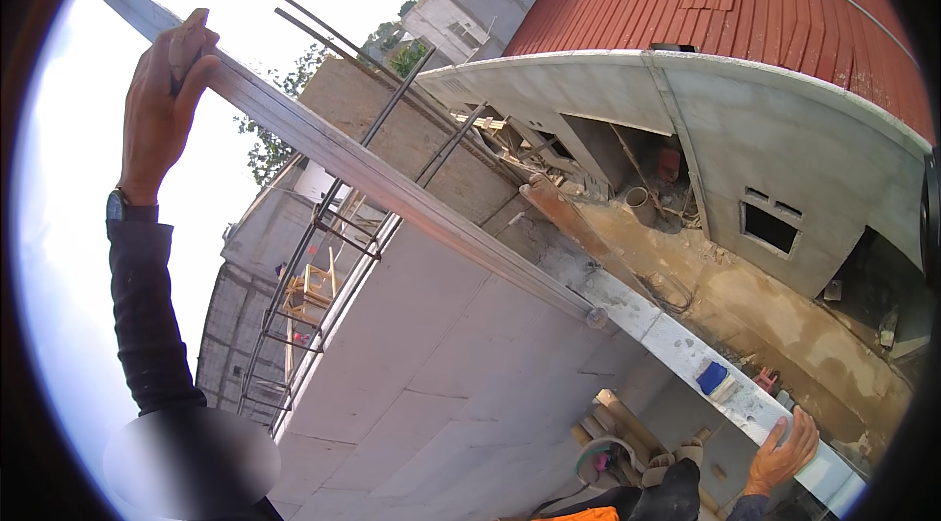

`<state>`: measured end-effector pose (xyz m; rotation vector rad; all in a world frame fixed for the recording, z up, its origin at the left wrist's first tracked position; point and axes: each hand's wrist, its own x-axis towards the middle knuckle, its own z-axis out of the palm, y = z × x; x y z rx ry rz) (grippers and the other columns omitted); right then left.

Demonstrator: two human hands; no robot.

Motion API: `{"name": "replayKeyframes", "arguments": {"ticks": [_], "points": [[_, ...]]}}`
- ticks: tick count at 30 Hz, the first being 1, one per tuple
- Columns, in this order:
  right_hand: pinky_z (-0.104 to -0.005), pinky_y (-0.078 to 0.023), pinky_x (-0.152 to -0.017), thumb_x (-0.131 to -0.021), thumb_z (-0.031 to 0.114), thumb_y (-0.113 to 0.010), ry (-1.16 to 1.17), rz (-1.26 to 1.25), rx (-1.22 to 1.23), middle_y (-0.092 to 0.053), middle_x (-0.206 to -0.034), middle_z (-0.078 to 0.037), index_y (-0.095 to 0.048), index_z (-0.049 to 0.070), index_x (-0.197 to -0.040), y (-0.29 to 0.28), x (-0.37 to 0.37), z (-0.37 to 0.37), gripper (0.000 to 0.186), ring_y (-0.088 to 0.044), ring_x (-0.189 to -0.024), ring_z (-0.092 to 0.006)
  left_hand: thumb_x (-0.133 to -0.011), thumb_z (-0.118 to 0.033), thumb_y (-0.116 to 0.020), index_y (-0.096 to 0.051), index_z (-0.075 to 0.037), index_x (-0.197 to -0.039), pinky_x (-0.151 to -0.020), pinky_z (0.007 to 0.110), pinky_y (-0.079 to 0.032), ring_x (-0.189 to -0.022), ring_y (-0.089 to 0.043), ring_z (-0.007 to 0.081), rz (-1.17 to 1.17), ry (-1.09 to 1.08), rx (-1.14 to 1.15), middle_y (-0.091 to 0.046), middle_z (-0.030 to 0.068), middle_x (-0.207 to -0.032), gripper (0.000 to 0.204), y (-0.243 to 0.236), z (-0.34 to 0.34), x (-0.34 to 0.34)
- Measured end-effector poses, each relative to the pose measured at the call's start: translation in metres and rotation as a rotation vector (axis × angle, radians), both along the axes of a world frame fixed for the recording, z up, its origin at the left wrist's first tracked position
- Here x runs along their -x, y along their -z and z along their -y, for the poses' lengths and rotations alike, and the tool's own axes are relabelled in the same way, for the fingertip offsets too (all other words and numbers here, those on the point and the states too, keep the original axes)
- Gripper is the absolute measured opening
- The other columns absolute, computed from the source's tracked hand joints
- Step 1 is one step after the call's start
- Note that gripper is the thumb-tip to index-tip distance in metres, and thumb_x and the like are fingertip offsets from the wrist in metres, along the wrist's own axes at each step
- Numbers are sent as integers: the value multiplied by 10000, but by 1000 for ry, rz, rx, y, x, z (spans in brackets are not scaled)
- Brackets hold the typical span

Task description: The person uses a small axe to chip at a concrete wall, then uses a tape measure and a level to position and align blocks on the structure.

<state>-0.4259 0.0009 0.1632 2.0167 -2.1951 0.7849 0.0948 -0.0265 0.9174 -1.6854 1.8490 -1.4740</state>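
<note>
My raised left hand (169, 80) is wrapped round the upper part of a long metal straightedge (421, 202). The bar slants down to the right, and its low end is at the narrow top of a grey block wall (392, 364). Farther along that wall top (676, 340), my right hand (784, 452) rests with its thumb apart from the fingers and nothing seen in it. Between the bar's low end and this hand lies a small blue and cream block (716, 380). A pinkish-red object (766, 380) sits beside the wall's outer edge.
Steel rebar (368, 139) sticks up beyond the wall. Below on the right is a wet, muddy passage (725, 276) with a bucket (642, 204), alongside a rendered building (784, 144) under a red metal roof (725, 11). A tub (606, 462) and timber pieces (632, 428) lie low inside the wall.
</note>
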Motion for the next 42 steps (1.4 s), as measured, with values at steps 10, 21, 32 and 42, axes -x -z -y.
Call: {"name": "replayKeyframes", "arguments": {"ticks": [10,21,32,42], "points": [[-533,-414,-1161,-1109,305,-556,-31,-16,-36,-667,-1325,-157,-655,49,-1332,5,8,0,354,-597,-1288,-371,-1089,-259,-585,-565,-4,-1482,-1106,413,-476,-1241,-636,290,-101,-9,38,-700,118,-1305,469,6,2,2],[-530,-417,-1154,-1097,295,-570,-5,-8,-23,-671,-1308,-142,-659,63,-1325,-3,3,-1,337,-597,-1284,-358,-1094,-279,-585,-581,-19,-1468,-1096,423,-484,-1239,-638,306,-125,13,63,-694,125,-1315,456,8,3,-3],[-527,-400,-1168,-1096,296,-575,-5,8,-29,-681,-1304,-119,-670,69,-1322,-9,-3,1,334,-598,-1285,-341,-1112,-372,-601,-538,-157,-1551,-1067,474,-578,-1248,-714,299,-88,7,87,-742,130,-1332,493,5,5,-7],[-524,-378,-1167,-1093,285,-587,14,-13,-34,-683,-1314,-102,-670,73,-1328,-7,0,0,327,-579,-1315,-339,-1119,-387,-580,-519,-175,-1570,-1085,493,-575,-1282,-703,312,-2,62,36,-732,141,-1350,502,-3,5,-18]]}}
